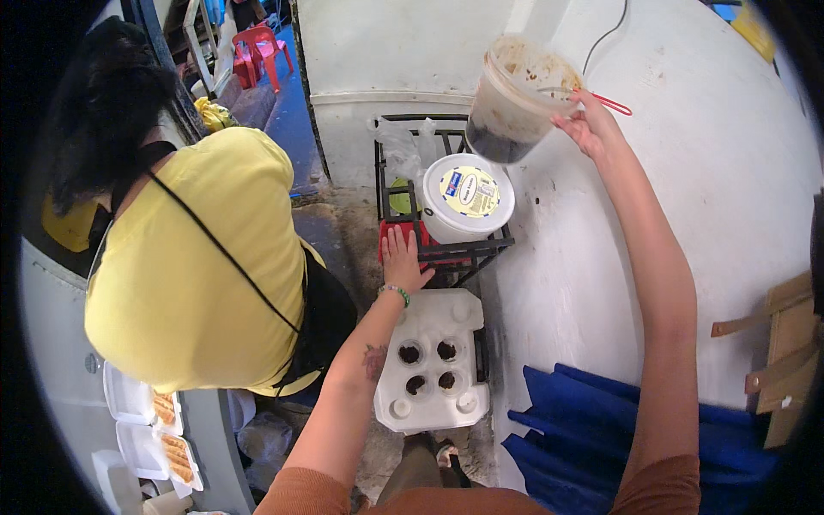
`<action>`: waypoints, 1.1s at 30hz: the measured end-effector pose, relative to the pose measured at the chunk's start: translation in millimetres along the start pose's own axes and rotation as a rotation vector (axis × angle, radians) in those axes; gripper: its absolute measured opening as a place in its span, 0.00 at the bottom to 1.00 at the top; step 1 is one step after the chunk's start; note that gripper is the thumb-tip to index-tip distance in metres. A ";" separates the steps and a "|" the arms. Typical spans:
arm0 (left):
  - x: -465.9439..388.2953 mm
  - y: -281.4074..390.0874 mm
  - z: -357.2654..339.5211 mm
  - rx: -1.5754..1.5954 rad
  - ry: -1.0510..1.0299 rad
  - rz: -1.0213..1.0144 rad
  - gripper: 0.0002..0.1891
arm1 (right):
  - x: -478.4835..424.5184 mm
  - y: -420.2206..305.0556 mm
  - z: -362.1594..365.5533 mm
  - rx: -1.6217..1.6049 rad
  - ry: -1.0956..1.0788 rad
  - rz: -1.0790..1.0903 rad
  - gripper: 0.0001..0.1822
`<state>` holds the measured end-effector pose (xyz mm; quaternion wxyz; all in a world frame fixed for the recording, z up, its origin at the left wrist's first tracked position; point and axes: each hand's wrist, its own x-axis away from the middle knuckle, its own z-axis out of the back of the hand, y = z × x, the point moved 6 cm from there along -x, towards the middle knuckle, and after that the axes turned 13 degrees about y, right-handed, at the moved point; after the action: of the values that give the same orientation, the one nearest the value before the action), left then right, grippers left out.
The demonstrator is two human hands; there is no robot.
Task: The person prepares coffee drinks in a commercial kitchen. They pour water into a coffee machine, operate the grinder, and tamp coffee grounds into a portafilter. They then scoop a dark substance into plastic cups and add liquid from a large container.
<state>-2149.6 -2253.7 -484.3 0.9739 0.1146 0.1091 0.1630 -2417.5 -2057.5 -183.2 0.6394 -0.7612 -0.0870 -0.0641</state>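
My right hand (587,125) grips the rim of a translucent plastic bucket (515,109), tilted above the black metal rack (489,248). Dark matter lies in its bottom, and a red-handled utensil (608,103) rests over its rim. Fingers spread, my left hand (404,261) lies on the rack's front by a red container (393,232). A lidded white tub (468,199) stands on the rack. Nearer me, a white foam box lid (431,412) holds several clear cups, among them one dark-filled cup (447,350).
A person in a yellow shirt (206,270) bends close at left. Open foam boxes (138,444) with food sit on a grey counter (235,450). The white wall (579,257) borders the right side, with blue fabric (579,418) below. A plastic bag (399,145) lies on the rack.
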 end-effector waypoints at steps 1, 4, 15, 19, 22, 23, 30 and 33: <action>1.3 -2.8 -0.6 0.020 0.013 0.004 0.55 | -16.9 10.0 -15.2 -0.030 -0.001 -0.014 0.18; 4.4 -5.1 -0.6 0.072 0.048 0.020 0.55 | -65.8 43.3 -51.6 -0.067 0.019 -0.011 0.19; 1.7 -10.5 7.4 0.145 0.127 0.012 0.53 | -139.5 180.7 -106.6 -0.101 0.109 -0.070 0.24; 4.8 -6.8 8.3 0.152 0.155 0.038 0.52 | -128.4 200.2 -126.9 -0.054 0.132 -0.110 0.23; 3.6 -5.3 4.4 0.163 0.142 0.027 0.53 | -120.1 217.6 -128.7 -0.036 0.128 -0.168 0.22; -0.1 -7.0 3.0 0.168 0.158 0.019 0.54 | -122.7 212.3 -132.4 -0.022 0.093 -0.101 0.21; 2.4 -5.7 5.0 0.056 0.140 -0.028 0.56 | -110.8 193.2 -114.9 0.107 0.028 0.037 0.28; 0.1 -11.5 5.5 0.159 0.280 -0.069 0.50 | -89.6 166.3 -95.6 0.120 0.089 0.047 0.33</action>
<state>-2144.8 -2265.4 -482.0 0.9420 0.1634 0.2602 0.1349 -2468.0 -2184.0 -345.3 0.6885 -0.7197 -0.0442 -0.0775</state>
